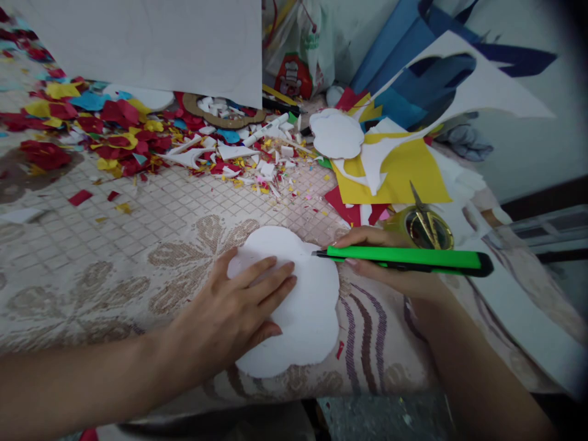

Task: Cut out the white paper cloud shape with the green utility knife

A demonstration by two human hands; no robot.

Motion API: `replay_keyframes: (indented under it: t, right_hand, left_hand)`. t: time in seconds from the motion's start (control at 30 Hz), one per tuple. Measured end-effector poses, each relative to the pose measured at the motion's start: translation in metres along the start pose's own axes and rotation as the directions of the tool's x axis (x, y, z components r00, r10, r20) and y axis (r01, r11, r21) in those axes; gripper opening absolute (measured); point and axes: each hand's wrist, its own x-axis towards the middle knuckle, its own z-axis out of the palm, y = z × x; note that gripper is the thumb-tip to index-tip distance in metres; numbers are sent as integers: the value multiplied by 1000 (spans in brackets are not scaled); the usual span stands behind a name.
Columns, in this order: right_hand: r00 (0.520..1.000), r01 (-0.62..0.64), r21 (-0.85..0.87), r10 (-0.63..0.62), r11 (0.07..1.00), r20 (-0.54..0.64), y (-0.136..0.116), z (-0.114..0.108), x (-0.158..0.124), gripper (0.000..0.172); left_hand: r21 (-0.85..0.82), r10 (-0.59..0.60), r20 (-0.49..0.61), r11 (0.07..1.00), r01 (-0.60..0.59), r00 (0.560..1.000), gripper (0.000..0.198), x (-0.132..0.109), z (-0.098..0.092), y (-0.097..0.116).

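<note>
A white scalloped board cutout (303, 331) lies on the patterned tablecloth close to the table's front edge. My left hand (248, 300) rests flat on its left side, fingers stretched out and apart. In my right hand (372, 257) is a green and black utility knife (408, 258), held between thumb and fingers. The knife points left, its blade tip over the upper right part of the cutout; I cannot tell whether the tip touches it.
Scraps of coloured paper (124, 122) and white board bits cover the back left. Golden scissors (427, 217) rest on a tape roll (404, 223) at right. Behind are yellow paper (404, 171), a smaller scalloped cutout (337, 133), a large white sheet (156, 46) and a blue bag (390, 55).
</note>
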Motion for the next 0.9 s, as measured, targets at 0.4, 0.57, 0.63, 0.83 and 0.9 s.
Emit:
replay_keyframes:
  t: [0.4,0.57,0.63,0.83,0.9]
  right_hand:
    - [1000,16,-75,-16,997,0,-4,-1,2,17]
    - [998,70,-109,-70,992,-4,-8,-1,4,16]
    - [996,79,-119,-82,990,-18,-8,-1,3,16]
    - [997,73,-116,-75,991,-18,-6,0,3,16]
    - [998,57,-120,-59,991,-10,-5,0,4,15]
  left_hand:
    - [59,-13,16,998,12,1000,47,1,-1,1]
    - [86,-19,17,996,18,1000,46,2,-2,2]
    - [88,-18,12,996,17,1000,46,2,-2,2]
    - [90,-19,-1,996,19,1000,46,0,-1,2]
    - [92,-18,3,996,18,1000,46,0,-1,2]
